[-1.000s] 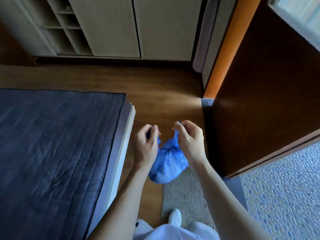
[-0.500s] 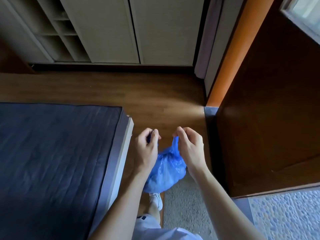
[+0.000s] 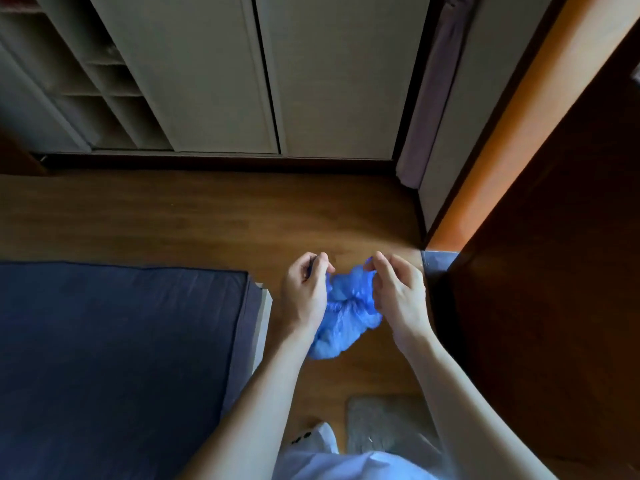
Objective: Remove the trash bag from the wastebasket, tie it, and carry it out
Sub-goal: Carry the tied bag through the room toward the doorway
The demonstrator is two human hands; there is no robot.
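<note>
Left hand (image 3: 304, 294): fingers curled in, thumb and forefinger pinched together on the left part of the bag's top edge; the other fingers are folded toward the palm.
Right hand (image 3: 398, 294): fingers bent, thumb and forefinger tips closed on the right part of the bag's top edge; the heel of the hand lies against the bag's side.
Gap between hands: small; the two pinches sit near each other with bunched plastic between them.
Bag (image 3: 343, 317): blue, thin, crumpled, hanging in the air between the wrists above the floor; its lower end droops toward the left forearm. Whether a knot is made cannot be told.
Floor (image 3: 207, 216): brown wood boards, running from the wardrobe to the person's feet.
Bed (image 3: 114, 358): dark quilted cover, left of the hands, with a pale frame edge along its right side.
Wardrobe (image 3: 266, 74): pale doors shut, across the far wall; open shelves at its left.
Door (image 3: 554, 271): dark brown wood, standing just right of the right arm, with an orange frame behind it.
Mat (image 3: 384, 424): grey, on the floor below the hands, beside a white shoe (image 3: 322, 436).
</note>
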